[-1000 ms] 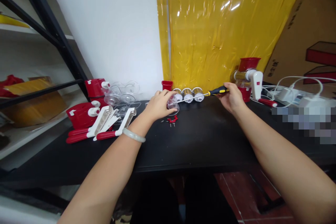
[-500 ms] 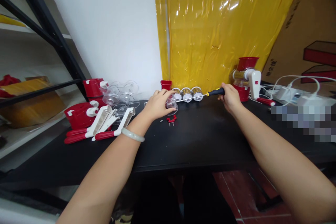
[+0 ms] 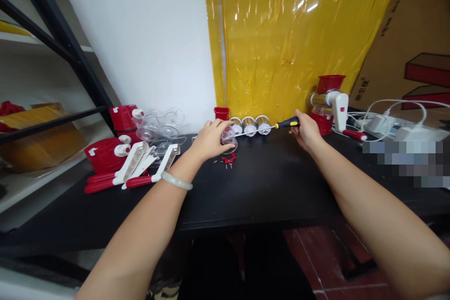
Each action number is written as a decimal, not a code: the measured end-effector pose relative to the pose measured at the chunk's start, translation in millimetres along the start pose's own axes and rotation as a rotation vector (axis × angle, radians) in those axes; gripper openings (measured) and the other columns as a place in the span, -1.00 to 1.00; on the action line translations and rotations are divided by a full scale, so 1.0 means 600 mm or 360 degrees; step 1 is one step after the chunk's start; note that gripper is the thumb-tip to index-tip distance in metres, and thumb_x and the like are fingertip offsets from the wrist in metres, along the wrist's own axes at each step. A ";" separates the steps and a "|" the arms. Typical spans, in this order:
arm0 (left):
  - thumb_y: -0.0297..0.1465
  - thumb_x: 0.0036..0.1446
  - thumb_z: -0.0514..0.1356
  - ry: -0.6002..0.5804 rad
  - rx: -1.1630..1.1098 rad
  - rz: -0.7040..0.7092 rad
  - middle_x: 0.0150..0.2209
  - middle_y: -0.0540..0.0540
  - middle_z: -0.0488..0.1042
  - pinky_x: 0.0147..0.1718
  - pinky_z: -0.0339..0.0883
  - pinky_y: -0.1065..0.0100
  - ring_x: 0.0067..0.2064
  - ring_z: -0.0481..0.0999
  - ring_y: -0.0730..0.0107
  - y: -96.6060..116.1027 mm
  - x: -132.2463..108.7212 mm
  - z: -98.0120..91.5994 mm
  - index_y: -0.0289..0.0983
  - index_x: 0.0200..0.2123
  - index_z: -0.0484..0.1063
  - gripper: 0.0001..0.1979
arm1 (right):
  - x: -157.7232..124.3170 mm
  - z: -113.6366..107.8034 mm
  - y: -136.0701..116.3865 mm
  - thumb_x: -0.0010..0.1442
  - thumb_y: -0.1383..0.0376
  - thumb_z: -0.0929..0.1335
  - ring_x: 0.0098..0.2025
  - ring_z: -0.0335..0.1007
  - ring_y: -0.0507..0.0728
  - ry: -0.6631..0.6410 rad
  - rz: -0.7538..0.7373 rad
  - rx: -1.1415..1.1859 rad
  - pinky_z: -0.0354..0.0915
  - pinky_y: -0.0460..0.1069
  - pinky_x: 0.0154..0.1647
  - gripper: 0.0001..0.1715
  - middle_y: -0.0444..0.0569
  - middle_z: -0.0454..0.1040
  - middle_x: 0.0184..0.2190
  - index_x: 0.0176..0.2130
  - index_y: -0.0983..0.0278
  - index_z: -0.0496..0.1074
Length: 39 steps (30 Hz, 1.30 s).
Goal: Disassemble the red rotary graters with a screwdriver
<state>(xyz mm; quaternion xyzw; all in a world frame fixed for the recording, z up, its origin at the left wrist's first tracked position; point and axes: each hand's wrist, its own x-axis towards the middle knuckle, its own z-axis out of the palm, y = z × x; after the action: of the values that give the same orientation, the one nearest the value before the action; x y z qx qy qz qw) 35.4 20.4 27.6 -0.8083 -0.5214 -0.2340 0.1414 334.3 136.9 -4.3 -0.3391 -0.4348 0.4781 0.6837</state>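
Observation:
My left hand (image 3: 210, 140) is closed over a small clear plastic part (image 3: 229, 138) on the black table (image 3: 267, 187). My right hand (image 3: 306, 131) grips a screwdriver (image 3: 272, 127) with a black and yellow handle; its shaft runs level to the left and its tip meets the clear part. A small red piece (image 3: 228, 160) and a few tiny screws lie just in front of my left hand. Three metal drum pieces (image 3: 250, 125) stand in a row behind the shaft.
At the left lie red housings (image 3: 105, 153), white-and-red crank handles (image 3: 140, 168) and clear plastic bases (image 3: 161, 124). An assembled red and white grinder (image 3: 330, 103) stands at the right by white cables and chargers (image 3: 390, 124). Yellow film (image 3: 298, 33) hangs behind.
Both hands and the screwdriver keep nearly the same pose. The view has shifted slightly, so everything sits a little to the left.

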 end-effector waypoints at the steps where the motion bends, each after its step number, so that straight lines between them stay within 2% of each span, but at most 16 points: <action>1: -0.14 0.06 0.31 0.0004 -0.0001 0.0003 0.05 -0.14 0.38 0.01 0.27 0.07 0.00 0.32 0.05 0.000 0.000 0.000 -0.09 0.22 0.25 -0.33 | -0.001 0.001 -0.001 0.10 0.10 0.43 -0.75 -0.04 -0.07 0.0005 0.0019 0.0061 0.18 -0.12 -0.68 -0.67 -0.32 0.09 -0.75 -0.47 0.20 0.26; 5: -0.14 0.06 0.30 0.0002 -0.0008 0.0012 0.05 -0.14 0.38 0.01 0.27 0.07 0.01 0.32 0.04 0.000 0.000 0.000 -0.10 0.23 0.24 -0.33 | -0.008 0.000 -0.012 0.04 0.27 0.37 -0.63 0.21 -0.04 -0.0059 0.0195 0.0400 0.33 -0.09 -0.55 -0.86 -0.23 0.29 -0.61 -0.45 0.21 0.29; 7: -0.14 0.07 0.30 -0.0005 -0.0006 0.0005 0.06 -0.14 0.37 0.02 0.26 0.07 0.01 0.32 0.04 -0.001 0.000 0.000 -0.09 0.23 0.24 -0.34 | -0.011 -0.004 -0.017 0.03 0.26 0.35 -0.54 0.33 0.01 -0.0146 0.0233 0.0491 0.38 -0.05 -0.50 -0.90 -0.20 0.34 -0.57 -0.43 0.20 0.31; 9: -0.14 0.06 0.30 -0.0005 -0.0008 -0.0002 0.06 -0.14 0.37 0.02 0.26 0.07 0.01 0.32 0.04 -0.001 0.000 0.000 -0.09 0.23 0.24 -0.33 | -0.012 -0.006 -0.019 0.06 0.20 0.34 -0.50 0.38 0.05 -0.0199 0.0218 0.0491 0.40 -0.02 -0.49 -0.87 -0.17 0.36 -0.56 -0.43 0.20 0.33; 11: -0.14 0.06 0.31 -0.0002 -0.0015 -0.0002 0.06 -0.14 0.38 0.02 0.26 0.07 0.01 0.32 0.04 -0.002 0.000 0.000 -0.10 0.23 0.24 -0.33 | -0.011 -0.006 -0.016 0.12 0.08 0.33 -0.56 0.33 0.04 -0.0173 0.0168 0.0387 0.37 -0.02 -0.54 -0.72 -0.16 0.35 -0.59 -0.46 0.21 0.32; 13: -0.13 0.06 0.31 -0.0001 -0.0015 0.0001 0.06 -0.15 0.38 0.01 0.27 0.08 0.01 0.32 0.04 -0.002 0.001 0.000 -0.12 0.23 0.24 -0.32 | -0.008 -0.005 -0.012 0.16 -0.04 0.32 -0.68 0.17 0.00 -0.0088 0.0083 0.0220 0.28 -0.06 -0.64 -0.58 -0.19 0.26 -0.68 -0.49 0.21 0.31; 16: -0.13 0.06 0.31 0.0003 -0.0005 0.0007 0.05 -0.14 0.38 0.02 0.27 0.08 0.00 0.32 0.05 -0.002 0.001 0.001 -0.11 0.23 0.25 -0.33 | -0.003 -0.002 -0.005 0.17 -0.05 0.36 -0.76 -0.06 -0.05 -0.0040 -0.0024 0.0051 0.18 -0.11 -0.70 -0.55 -0.28 0.04 -0.78 -0.51 0.21 0.30; 18: -0.14 0.06 0.31 0.0008 -0.0006 0.0012 0.06 -0.13 0.38 0.03 0.27 0.08 0.01 0.32 0.05 -0.002 0.001 0.001 -0.10 0.23 0.25 -0.33 | -0.001 0.001 -0.003 0.14 0.04 0.41 -0.74 -0.04 -0.06 -0.0047 -0.0040 0.0076 0.19 -0.13 -0.68 -0.63 -0.30 0.06 -0.77 -0.49 0.21 0.30; 21: -0.14 0.06 0.31 0.0015 -0.0010 0.0012 0.06 -0.14 0.38 0.02 0.27 0.08 0.01 0.32 0.04 -0.004 0.001 0.002 -0.11 0.23 0.24 -0.32 | -0.001 0.004 -0.005 0.07 0.23 0.44 -0.67 0.12 -0.06 0.0007 0.0015 0.0238 0.24 -0.14 -0.63 -0.77 -0.25 0.25 -0.64 -0.44 0.22 0.31; 23: -0.14 0.06 0.31 0.0020 -0.0013 0.0011 0.06 -0.14 0.38 0.02 0.27 0.08 0.01 0.32 0.04 -0.005 0.001 0.003 -0.11 0.23 0.24 -0.32 | -0.002 0.004 -0.007 0.03 0.31 0.42 -0.61 0.22 -0.05 0.0025 0.0077 0.0356 0.28 -0.14 -0.60 -0.84 -0.22 0.31 -0.57 -0.43 0.22 0.32; 26: -0.15 0.06 0.31 0.0023 -0.0025 0.0013 0.05 -0.13 0.38 0.02 0.27 0.07 0.01 0.32 0.05 -0.005 0.000 0.004 -0.10 0.22 0.25 -0.33 | -0.006 0.000 -0.010 0.02 0.29 0.37 -0.53 0.32 -0.01 -0.0043 0.0126 0.0470 0.34 -0.10 -0.55 -0.89 -0.20 0.32 -0.53 -0.45 0.22 0.32; 29: -0.15 0.06 0.31 0.0015 -0.0039 0.0014 0.06 -0.14 0.38 0.02 0.27 0.07 0.02 0.32 0.04 -0.005 0.000 0.004 -0.11 0.22 0.24 -0.33 | -0.006 -0.005 -0.008 0.08 0.16 0.35 -0.51 0.38 0.03 -0.0119 0.0088 0.0448 0.39 -0.05 -0.53 -0.80 -0.18 0.34 -0.53 -0.45 0.21 0.32; 31: -0.15 0.06 0.31 0.0013 -0.0040 0.0006 0.06 -0.14 0.38 0.02 0.27 0.07 0.03 0.31 0.04 -0.004 0.000 0.003 -0.12 0.22 0.24 -0.33 | -0.003 -0.007 -0.005 0.13 0.03 0.34 -0.58 0.33 0.03 -0.0089 0.0050 0.0307 0.35 -0.05 -0.60 -0.67 -0.18 0.32 -0.58 -0.46 0.21 0.31; 34: -0.15 0.05 0.31 0.0012 -0.0029 -0.0007 0.06 -0.14 0.38 0.03 0.27 0.07 0.02 0.32 0.04 -0.003 0.001 0.002 -0.11 0.22 0.24 -0.33 | 0.003 -0.007 0.003 0.11 -0.08 0.39 -0.74 0.06 -0.04 -0.0011 -0.0059 0.0017 0.22 -0.09 -0.70 -0.54 -0.27 0.14 -0.72 -0.49 0.20 0.27; 36: -0.15 0.05 0.32 0.0009 -0.0022 -0.0010 0.06 -0.14 0.38 0.02 0.27 0.07 0.02 0.32 0.04 -0.002 0.001 0.002 -0.10 0.22 0.24 -0.33 | 0.005 -0.005 0.005 0.08 0.00 0.44 -0.76 -0.03 -0.07 -0.0003 -0.0107 -0.0048 0.20 -0.11 -0.70 -0.58 -0.32 0.07 -0.75 -0.49 0.20 0.25; 39: -0.14 0.05 0.32 0.0004 -0.0018 -0.0014 0.06 -0.14 0.38 0.01 0.28 0.07 0.02 0.32 0.03 -0.003 0.001 0.002 -0.11 0.22 0.24 -0.32 | 0.002 -0.002 0.002 0.05 0.21 0.44 -0.70 0.12 -0.06 -0.0008 -0.0004 0.0122 0.26 -0.12 -0.65 -0.74 -0.29 0.23 -0.67 -0.44 0.20 0.28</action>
<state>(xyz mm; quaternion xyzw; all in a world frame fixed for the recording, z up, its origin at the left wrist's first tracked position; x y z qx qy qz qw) 34.2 22.1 26.7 -0.8064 -0.5236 -0.2385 0.1365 335.2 138.1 -5.2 -0.3109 -0.4184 0.4945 0.6955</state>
